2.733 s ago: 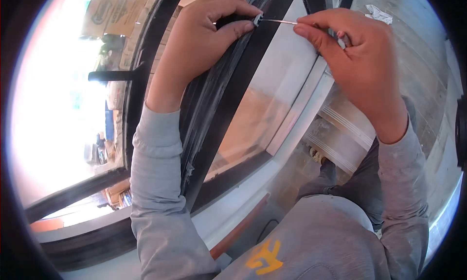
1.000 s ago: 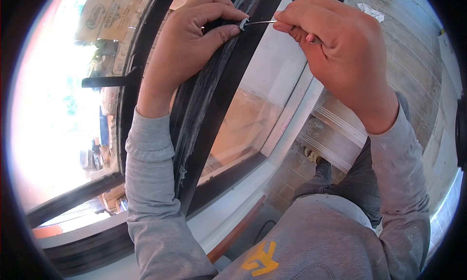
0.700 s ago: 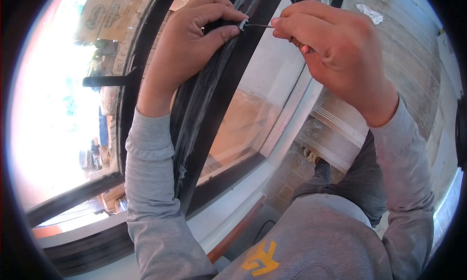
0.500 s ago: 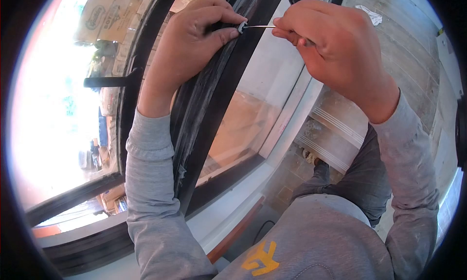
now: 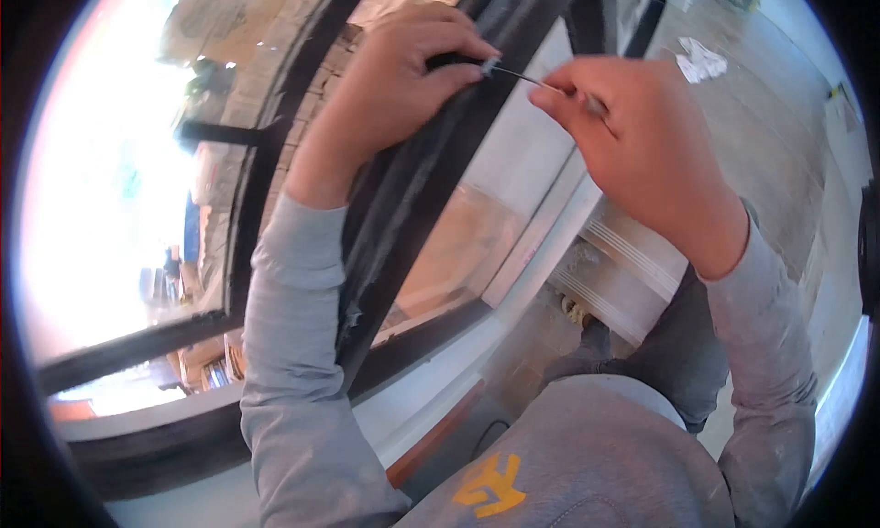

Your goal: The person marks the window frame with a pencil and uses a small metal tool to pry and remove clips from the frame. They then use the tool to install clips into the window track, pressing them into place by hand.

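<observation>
My left hand pinches a small grey piece between thumb and forefinger, above the dark window frame. From the right, my right hand grips a tool with a thin metal shaft. The shaft's tip meets the small piece. Most of the tool's handle is hidden inside my right fingers.
On the left is a dark-framed window sash with a handle. A white cloth or paper lies on the floor at the upper right. A striped step or board is near my legs. A reddish-brown strip runs below the window.
Both hands have shifted slightly down and right in view, with the small piece and tool still held. The shaft now slopes down toward my right hand, and the whole view has moved a little.
</observation>
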{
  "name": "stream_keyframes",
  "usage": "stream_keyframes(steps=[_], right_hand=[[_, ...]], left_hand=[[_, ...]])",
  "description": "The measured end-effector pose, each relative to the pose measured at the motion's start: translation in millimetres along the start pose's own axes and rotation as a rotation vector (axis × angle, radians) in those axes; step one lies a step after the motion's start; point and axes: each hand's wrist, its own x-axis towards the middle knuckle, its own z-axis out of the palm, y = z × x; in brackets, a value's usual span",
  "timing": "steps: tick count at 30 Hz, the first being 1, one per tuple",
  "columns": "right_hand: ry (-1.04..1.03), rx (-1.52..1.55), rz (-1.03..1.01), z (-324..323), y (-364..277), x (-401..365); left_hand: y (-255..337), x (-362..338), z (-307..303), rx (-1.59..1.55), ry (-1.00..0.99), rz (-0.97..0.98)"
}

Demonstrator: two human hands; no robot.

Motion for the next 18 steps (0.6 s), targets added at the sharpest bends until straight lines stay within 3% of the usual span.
stream_keyframes(steps=[4, 10, 12, 13, 15, 16, 18], right_hand=[[-0.002, 0.013, -0.068, -2, -7, -2], [-0.171, -0.047, 0.058, -20, -16, 14], [-0.364, -0.221, 0.207, -25, -11, 17], [-0.363, -0.227, 0.192, -20, 2, 13], [-0.195, 0.334, 0.27, -3, 16, 8], [-0.198, 0.327, 0.265, -6, 20, 10], [-0.33, 0.814, 0.742, -14, 25, 14]], left_hand=[[-25, 0, 16, -0.009, 0.122, 0.178], [-9, -3, 9, -0.067, 0.129, 0.039], [-10, -3, 11, -0.048, 0.11, 0.029], [-11, -3, 11, -0.054, 0.075, 0.024], [-10, -4, 11, -0.06, 0.09, 0.022], [-10, -4, 12, -0.073, 0.093, 0.022], [-10, -4, 12, -0.053, 0.099, 0.031]])
